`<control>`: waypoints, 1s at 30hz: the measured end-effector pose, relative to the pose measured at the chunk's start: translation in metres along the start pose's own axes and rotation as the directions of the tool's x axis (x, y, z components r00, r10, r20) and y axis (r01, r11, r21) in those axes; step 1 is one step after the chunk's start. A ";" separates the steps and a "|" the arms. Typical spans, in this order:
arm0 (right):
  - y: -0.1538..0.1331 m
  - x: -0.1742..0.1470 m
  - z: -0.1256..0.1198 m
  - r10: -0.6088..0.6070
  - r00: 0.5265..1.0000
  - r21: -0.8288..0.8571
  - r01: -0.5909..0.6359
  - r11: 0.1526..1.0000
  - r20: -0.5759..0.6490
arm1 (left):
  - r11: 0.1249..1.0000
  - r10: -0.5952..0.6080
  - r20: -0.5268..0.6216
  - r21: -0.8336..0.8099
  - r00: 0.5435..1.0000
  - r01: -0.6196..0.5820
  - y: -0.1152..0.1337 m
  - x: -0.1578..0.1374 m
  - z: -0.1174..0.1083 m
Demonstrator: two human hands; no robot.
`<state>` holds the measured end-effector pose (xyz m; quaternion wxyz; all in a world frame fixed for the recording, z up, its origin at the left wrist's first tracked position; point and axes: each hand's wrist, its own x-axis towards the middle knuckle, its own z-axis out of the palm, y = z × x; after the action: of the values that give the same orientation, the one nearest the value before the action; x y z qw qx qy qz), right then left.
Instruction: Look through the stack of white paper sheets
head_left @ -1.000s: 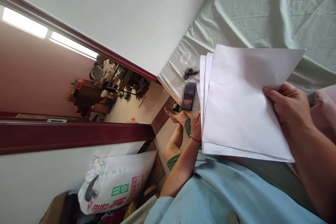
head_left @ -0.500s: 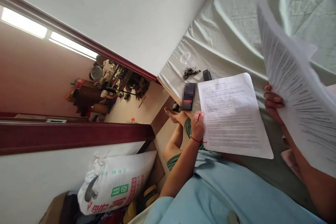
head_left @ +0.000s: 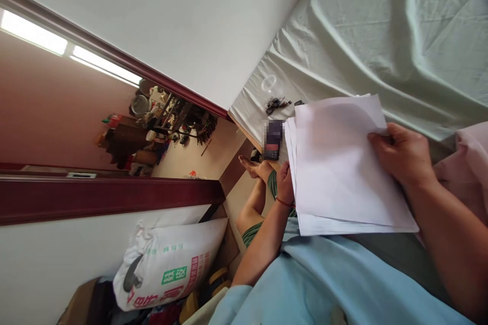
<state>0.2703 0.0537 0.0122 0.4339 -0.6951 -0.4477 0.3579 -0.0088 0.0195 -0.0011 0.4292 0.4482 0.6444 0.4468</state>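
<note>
Flipped sheet is lying back on the paper stack (head_left: 343,172) (blank side up) — right hand (head_left: 404,155) is pinching its far edge, left hand (head_left: 285,183) is gripping the near edge, over the lap beside the bed (head_left: 381,25).

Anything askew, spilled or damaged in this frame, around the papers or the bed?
Nothing spilled or damaged. The stack of papers held between the left hand and right hand is slightly fanned, edges uneven. The bedsheet is wrinkled.
</note>
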 end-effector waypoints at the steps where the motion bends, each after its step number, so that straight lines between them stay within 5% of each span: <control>1: 0.001 0.001 0.000 -0.013 1.000 -0.083 0.013 0.996 -0.005 | 0.999 0.024 0.001 0.021 1.000 -0.024 -0.001 0.000 -0.001; 30: -0.003 -0.001 0.000 -0.008 1.000 -0.176 0.010 0.984 0.012 | 0.995 0.065 -0.033 0.076 0.997 -0.062 -0.001 -0.002 -0.001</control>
<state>0.2690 0.0540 0.0151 0.3700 -0.7267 -0.4831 0.3188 -0.0092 0.0171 -0.0017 0.3861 0.4762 0.6537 0.4436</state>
